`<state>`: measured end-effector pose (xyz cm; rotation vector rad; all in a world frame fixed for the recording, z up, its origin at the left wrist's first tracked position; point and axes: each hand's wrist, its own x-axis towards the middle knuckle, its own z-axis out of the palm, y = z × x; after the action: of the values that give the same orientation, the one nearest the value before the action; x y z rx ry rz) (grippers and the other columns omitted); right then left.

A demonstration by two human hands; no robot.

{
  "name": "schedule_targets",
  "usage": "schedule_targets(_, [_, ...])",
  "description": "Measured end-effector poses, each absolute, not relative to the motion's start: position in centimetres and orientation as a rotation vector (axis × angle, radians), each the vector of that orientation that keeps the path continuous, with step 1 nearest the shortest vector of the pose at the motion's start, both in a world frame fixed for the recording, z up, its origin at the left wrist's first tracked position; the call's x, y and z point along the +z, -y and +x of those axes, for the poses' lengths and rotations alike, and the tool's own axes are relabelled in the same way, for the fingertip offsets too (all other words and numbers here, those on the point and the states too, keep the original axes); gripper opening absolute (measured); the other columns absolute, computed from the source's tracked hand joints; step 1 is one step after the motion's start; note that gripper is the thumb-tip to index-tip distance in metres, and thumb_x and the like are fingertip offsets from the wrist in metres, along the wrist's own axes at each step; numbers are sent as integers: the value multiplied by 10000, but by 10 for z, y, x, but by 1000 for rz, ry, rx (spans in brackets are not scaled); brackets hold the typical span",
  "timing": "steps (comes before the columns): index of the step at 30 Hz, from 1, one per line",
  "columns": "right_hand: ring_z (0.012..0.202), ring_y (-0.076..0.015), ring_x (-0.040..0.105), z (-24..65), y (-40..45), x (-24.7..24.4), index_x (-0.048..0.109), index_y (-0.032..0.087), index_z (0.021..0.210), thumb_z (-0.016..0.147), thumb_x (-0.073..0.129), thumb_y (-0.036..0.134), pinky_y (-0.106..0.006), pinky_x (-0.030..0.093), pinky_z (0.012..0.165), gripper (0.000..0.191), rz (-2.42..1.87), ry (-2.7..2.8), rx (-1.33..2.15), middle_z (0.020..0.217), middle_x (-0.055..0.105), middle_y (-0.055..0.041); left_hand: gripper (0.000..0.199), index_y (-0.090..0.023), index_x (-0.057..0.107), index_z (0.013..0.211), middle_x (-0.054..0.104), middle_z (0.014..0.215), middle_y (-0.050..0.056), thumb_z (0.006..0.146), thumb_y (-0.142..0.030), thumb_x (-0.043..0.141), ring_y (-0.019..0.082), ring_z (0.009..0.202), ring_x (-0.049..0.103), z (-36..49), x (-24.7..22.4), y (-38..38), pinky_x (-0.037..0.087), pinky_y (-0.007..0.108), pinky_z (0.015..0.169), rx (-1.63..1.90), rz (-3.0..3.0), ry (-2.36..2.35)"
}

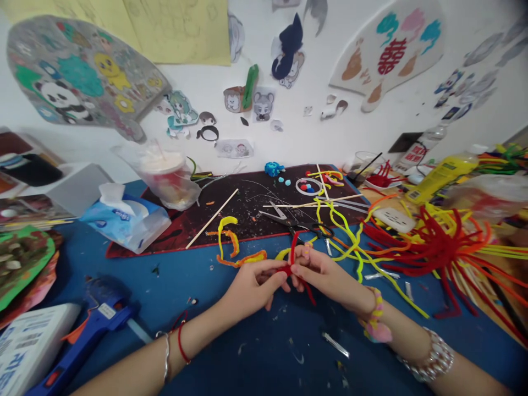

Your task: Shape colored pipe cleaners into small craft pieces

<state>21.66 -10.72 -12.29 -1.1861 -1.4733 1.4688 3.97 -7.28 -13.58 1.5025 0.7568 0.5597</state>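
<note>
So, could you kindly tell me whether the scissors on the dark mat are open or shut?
Open: the scissors lie on the dark mat with their two blades spread in a V, tips apart.

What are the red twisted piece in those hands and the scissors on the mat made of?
The red pipe cleaner looks like fuzzy chenille over bendable wire, given its tight bends. The scissors seem to have shiny steel blades and probably dark plastic handles.

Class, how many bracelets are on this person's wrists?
4: a silver bangle and red cord on the left wrist, a yellow-pink beaded band and silver link bracelet on the right wrist.
</note>
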Motion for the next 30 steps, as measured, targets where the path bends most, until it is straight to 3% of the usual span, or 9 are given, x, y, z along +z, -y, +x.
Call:
schedule_targets(5, [588,-94,507,219,108,-123,437,168,740,861,425,336,-260,430,598,207,-1230,1627,1290,655,522,12,314,-119,552,1029,639,722,50,790,-314,494,65,370,520,39,-134,65,370,173,352,528,1288,-660])
schedule_targets(12, [590,-100,491,218,111,-125,457,172,702,862,419,313,-267,427,600,217,-1319,1729,1057,668,509,1,198,-136,514,794,593,672,2,825,-316,438,46,385,503,40,-134,71,363,152,364,480,1483,-700])
schedule_targets(26, [454,-62,388,215,111,-121,409,174,814,782,542,352,-216,344,490,224,-987,1102,1788,543,453,60,279,-125,569,769,605,695,25,845,-355,429,49,432,528,33,-131,71,378,161,416,459,1475,-539])
schedule_targets(30, [454,-56,371,215,112,-120,403,175,842,793,536,332,-209,334,490,212,-911,1103,1803,541,442,66,248,-127,559,770,606,666,15,835,-345,459,53,418,535,33,-129,72,366,158,398,474,1370,-494])
